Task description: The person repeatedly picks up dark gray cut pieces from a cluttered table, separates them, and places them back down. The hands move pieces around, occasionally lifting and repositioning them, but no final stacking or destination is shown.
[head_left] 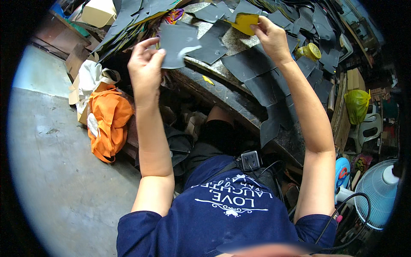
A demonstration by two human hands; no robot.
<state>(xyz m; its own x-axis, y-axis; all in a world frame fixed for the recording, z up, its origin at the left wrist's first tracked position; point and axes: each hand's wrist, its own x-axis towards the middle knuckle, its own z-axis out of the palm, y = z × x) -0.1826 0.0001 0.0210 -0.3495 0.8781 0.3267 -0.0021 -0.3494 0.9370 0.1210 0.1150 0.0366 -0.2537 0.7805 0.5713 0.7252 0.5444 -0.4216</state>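
Two hands are at work, each grasping one flat piece: the left hand [145, 58] pinches a single dark grey sheet [176, 45] between thumb and fingers, and the right hand [272, 37] grips a single yellow piece [245, 23] by its right end. On and around the speckled counter [235, 43] lie many more dark grey pieces [248, 62], overlapping too much to count. There is one yellow cylindrical thing [309, 51], one small yellow scrap [208, 80] on the front ledge, one orange bag [109, 122] at the left and one fan [376, 192] at the lower right. The stacks at the far side are cut off by the dark round rim, the space under the counter is too dim to read, and a pale streak on the grey sheet is blurred. The grey sheet extends rightward from the left fingertips, above the counter's near edge; the yellow piece lies just left of the right fingertips, farther back, with the two pieces apart.
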